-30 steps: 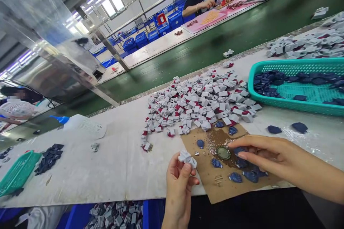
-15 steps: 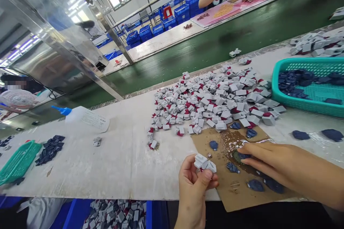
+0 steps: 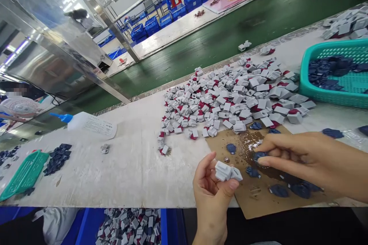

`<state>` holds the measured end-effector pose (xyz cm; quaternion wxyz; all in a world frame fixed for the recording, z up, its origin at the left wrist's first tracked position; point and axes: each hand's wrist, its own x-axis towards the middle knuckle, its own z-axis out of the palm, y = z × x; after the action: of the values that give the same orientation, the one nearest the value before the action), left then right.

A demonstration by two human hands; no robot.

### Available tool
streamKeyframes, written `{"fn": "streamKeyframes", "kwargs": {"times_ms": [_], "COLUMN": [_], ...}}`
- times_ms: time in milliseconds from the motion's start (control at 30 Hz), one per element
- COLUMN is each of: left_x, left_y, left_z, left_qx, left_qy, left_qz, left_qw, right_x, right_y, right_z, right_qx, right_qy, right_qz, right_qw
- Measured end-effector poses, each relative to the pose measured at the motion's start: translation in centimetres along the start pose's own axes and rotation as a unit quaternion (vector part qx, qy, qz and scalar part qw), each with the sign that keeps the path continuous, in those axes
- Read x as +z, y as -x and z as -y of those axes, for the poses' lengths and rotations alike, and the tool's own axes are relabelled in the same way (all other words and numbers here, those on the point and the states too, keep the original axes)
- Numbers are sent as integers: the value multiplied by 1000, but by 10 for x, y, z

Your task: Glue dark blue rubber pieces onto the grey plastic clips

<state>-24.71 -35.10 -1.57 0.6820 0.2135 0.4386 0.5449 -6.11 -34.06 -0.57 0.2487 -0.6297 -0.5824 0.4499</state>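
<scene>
Cardboard sheet (image 3: 258,203) carries about 7 blue parts; left hand (image 3: 211,189) fingers grip 1 grey block (image 3: 227,171), right hand (image 3: 299,159) pinches 1 blue part (image 3: 258,155).

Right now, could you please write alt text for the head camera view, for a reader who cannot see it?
The left hand holds a small grey plastic part while the right hand pinches a dark blue piece over a brown cardboard sheet. Behind them lie a heap of grey and red parts, a teal basket and a green conveyor belt.
</scene>
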Motion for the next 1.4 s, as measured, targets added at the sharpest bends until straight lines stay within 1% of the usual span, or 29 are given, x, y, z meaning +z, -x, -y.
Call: {"fn": "streamKeyframes", "kwargs": {"times_ms": [67,167,233,300,367,500,633,700,767,867,933,1000,1067,1100,1133,1167,1200,1233,1267,1300,1333,1400], "left_x": [4,11,14,15,15,15,15,13,10,5,2,-1,-4,-5,-6,-6,-4,-3,0,2,5,10], "left_y": [3,6,6,7,7,8,8,7,5,4,4,4,3,2,1,-1,-2,-3,-4,-4,-4,-3], "left_z": [-1,-2,-1,0,2,5,6,6,7,9,12,15,17,17,17,17,18,19,21,23,25,29], "left_qx": [-1,0,-3,-8,-13,-12,-7,-2,9,44,68,91,132,156,179,196,207,209,203,192,184,181], "left_qy": [6,16,21,27,32,33,21,5,-29,-124,-185,-231,-281,-307,-326,-336,-336,-326,-312,-300,-290,-277], "left_qz": [15,30,34,38,40,36,38,43,61,91,88,88,124,150,168,177,175,165,151,140,132,122], "left_qw": [1000,999,999,999,999,999,999,999,998,987,976,965,942,927,913,904,902,907,916,924,930,936], "right_x": [0,2,3,4,4,2,2,4,7,8,8,9,11,12,14,15,16,17,18,20,22,30], "right_y": [4,9,11,12,11,11,11,10,9,8,9,10,8,7,4,2,-2,-6,-9,-12,-15,-18], "right_z": [7,20,26,29,30,30,34,33,29,22,20,17,15,13,13,14,15,18,23,28,33,43], "right_qx": [36,83,103,127,141,131,141,122,91,60,50,47,40,32,24,20,21,26,34,42,51,71], "right_qy": [-115,-224,-266,-286,-288,-283,-282,-298,-292,-237,-210,-203,-210,-221,-235,-253,-277,-303,-329,-353,-377,-418], "right_qz": [52,119,137,125,108,129,121,140,150,145,148,157,172,170,145,97,33,-31,-81,-104,-100,-49], "right_qw": [991,964,949,942,941,941,941,936,940,959,965,965,962,960,961,962,960,952,940,929,919,904]}}
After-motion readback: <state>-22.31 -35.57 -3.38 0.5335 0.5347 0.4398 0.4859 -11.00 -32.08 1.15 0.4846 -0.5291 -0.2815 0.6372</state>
